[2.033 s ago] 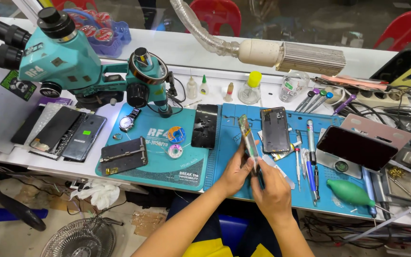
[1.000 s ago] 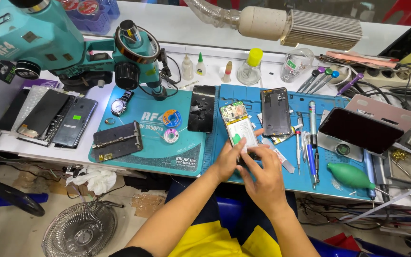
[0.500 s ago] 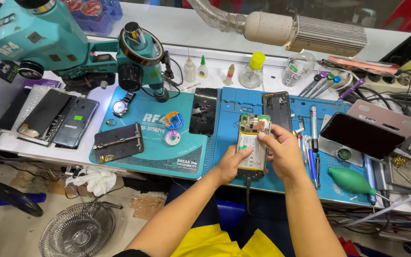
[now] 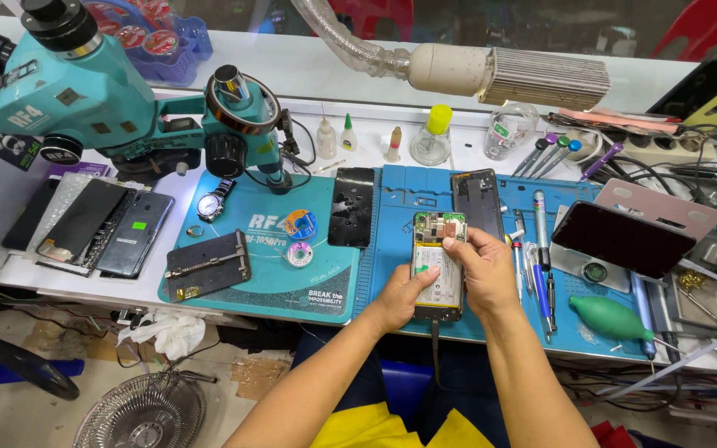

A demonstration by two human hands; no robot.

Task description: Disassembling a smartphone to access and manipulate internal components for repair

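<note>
An opened smartphone (image 4: 436,261) lies back-up on the blue work mat (image 4: 591,328), its battery and green circuit board showing. My left hand (image 4: 400,294) grips its lower left edge. My right hand (image 4: 481,265) rests on its right side, fingertips pressing near the board at the top. A cable runs from the phone's bottom edge off the table. A dark phone back cover (image 4: 476,199) lies just behind it, and a black screen panel (image 4: 351,207) to the left.
A teal microscope (image 4: 101,99) stands at the back left over a teal mat (image 4: 267,265) with a black holder (image 4: 207,265) and a wristwatch (image 4: 211,199). Several phones (image 4: 93,224) lie far left. Screwdrivers (image 4: 541,257), a green blower (image 4: 612,318) and a tilted dark phone (image 4: 624,241) sit right.
Two seconds ago both hands held the phone edge-on above the mat. They turned it flat, laid it down, and my right hand slid up to its top right.
</note>
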